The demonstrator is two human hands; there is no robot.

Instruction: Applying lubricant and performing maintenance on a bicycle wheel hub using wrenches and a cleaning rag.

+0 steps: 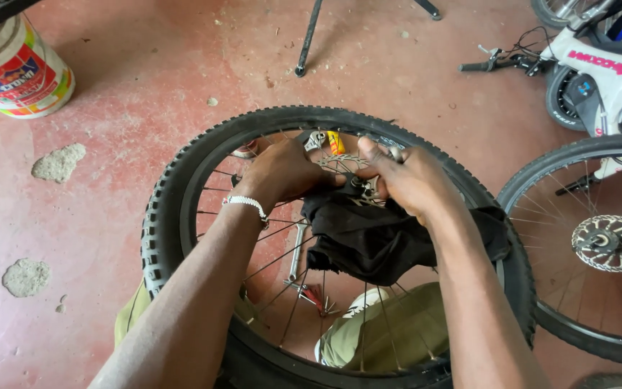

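Both hands meet at the hub of the bicycle wheel [181,216], which lies flat across the person's lap. The left hand [282,171] curls over the hub from one side, fingers pressed down, though whether they pinch anything beneath cannot be told. The right hand [408,179] closes its fingers and thumb toward the axle end just beside the brake disc [341,163], with a black rag [376,238] bunched under the wrist and draped through the spokes. The risk, as I judge it, starts there: a small axle part could slip from the fingertips and drop between the spokes to the red floor [109,216]. The rag could catch on the disc's edge or smear grease onto it. Loose tools [304,281] lie on the floor under the wheel, and the wheel could tip off the knees onto them.
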